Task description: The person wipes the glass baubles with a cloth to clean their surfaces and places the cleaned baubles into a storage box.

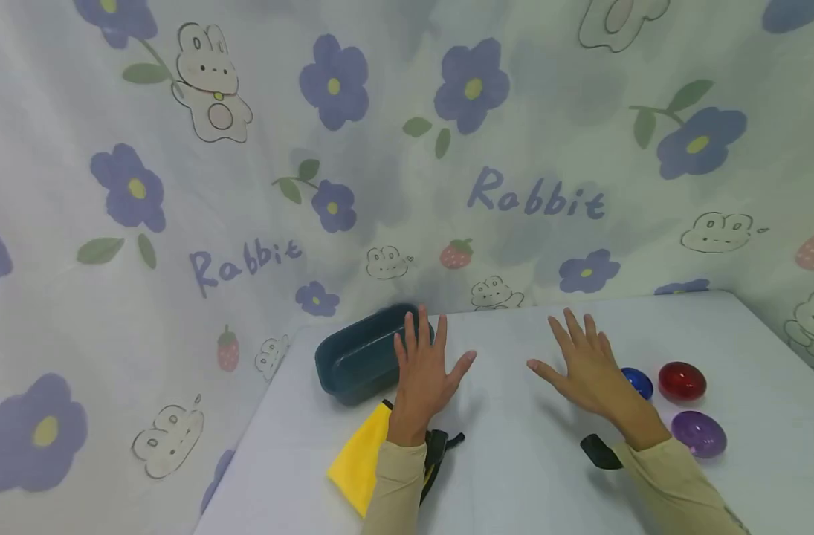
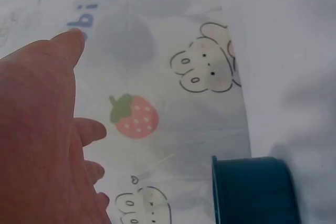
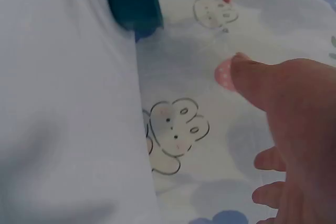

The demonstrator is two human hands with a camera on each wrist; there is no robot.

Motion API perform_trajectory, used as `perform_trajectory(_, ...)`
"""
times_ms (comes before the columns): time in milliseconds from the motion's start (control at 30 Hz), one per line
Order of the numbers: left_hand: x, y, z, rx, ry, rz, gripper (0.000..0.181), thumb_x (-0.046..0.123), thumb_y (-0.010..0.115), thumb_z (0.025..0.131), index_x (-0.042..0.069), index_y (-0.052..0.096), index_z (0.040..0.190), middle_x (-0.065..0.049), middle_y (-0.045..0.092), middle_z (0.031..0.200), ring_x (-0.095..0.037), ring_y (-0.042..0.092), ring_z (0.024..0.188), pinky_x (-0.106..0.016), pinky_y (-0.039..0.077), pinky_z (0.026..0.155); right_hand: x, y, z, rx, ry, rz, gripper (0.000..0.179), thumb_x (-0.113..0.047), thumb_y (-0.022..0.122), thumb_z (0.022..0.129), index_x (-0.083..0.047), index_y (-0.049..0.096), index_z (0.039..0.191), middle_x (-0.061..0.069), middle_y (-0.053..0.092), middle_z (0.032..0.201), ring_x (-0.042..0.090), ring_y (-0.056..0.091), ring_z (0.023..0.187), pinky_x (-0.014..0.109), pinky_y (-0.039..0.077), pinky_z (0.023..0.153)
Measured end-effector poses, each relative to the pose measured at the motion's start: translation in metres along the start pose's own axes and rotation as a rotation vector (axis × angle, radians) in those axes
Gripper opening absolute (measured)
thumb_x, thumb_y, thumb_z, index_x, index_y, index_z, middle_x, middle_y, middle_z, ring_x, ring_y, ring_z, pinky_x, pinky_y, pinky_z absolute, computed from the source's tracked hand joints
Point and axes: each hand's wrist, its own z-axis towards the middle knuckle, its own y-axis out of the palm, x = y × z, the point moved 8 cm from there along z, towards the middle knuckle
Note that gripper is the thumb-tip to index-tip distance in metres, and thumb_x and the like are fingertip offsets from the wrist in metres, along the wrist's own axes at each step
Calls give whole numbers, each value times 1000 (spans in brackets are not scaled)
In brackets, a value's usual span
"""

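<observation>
My left hand (image 1: 423,379) is held up over the table with its fingers spread, holding nothing. It overlaps the right end of a dark teal, rounded rectangular tub (image 1: 356,364) in the head view. My right hand (image 1: 587,368) is raised too, fingers spread and nothing in it. Close to it on the right lie three shiny egg-shaped pieces: a blue egg (image 1: 638,382), partly hidden by the hand, a red egg (image 1: 682,381) and a purple egg (image 1: 699,434). A flat yellow cloth-like item (image 1: 361,457) with a black corner lies partly behind the left forearm.
All of this is on a white-covered table (image 1: 514,461). Behind it and to the left hangs a pale curtain (image 1: 393,163) printed with flowers, rabbits and strawberries. Dark devices sit at both wrists, including a black one (image 1: 601,452) by the right sleeve.
</observation>
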Motion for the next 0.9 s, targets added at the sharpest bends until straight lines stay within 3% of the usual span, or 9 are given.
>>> perform_trajectory(167, -5, -18, -1, -3, -6, -78, 86, 64, 48, 100, 13, 25, 165, -15, 0, 175, -40, -1, 163, -69, 8, 126, -16, -8, 7, -19, -30, 240, 96, -56, 61, 97, -2, 19, 164, 28, 11, 171, 58, 9, 155, 79, 16, 116)
perform_trajectory(300, -23, -40, -7, 21, -36, -214, 85, 57, 53, 101, 10, 25, 165, -17, 1, 175, -42, -1, 162, -70, 8, 125, -32, -8, 14, -52, -39, 415, 95, -53, 62, 98, -9, 13, 167, 22, 13, 173, 53, 18, 156, 75, 23, 117)
perform_trajectory(433, -49, -58, -21, 43, -124, -351, 85, 55, 57, 100, 14, 22, 166, -12, 1, 176, -39, 2, 163, -69, 12, 125, -48, 1, 26, -54, -96, 523, 91, -46, 64, 99, -7, 17, 166, 22, 18, 172, 51, 23, 155, 70, 27, 119)
perform_trajectory(533, -69, -65, -33, 61, -201, -403, 86, 57, 58, 99, 19, 20, 167, -7, 1, 176, -37, 7, 163, -69, 17, 124, -56, 11, 37, -58, -126, 604, 89, -38, 67, 99, -1, 19, 164, 24, 20, 171, 50, 25, 155, 64, 26, 123)
perform_trajectory(733, -112, -70, -57, 130, -330, -439, 86, 53, 60, 99, 15, 20, 166, -12, 7, 175, -42, 14, 160, -70, 18, 123, -64, 38, 55, -101, -84, 769, 90, -32, 72, 96, 0, 20, 163, 23, 22, 170, 47, 27, 155, 56, 26, 125)
perform_trajectory(900, -146, -68, -72, 191, -466, -483, 92, 52, 62, 98, 10, 16, 166, -18, 7, 174, -43, 13, 160, -67, 17, 125, -77, 59, 69, -121, -67, 824, 91, -30, 74, 95, -3, 22, 164, 22, 27, 169, 44, 32, 154, 52, 28, 126)
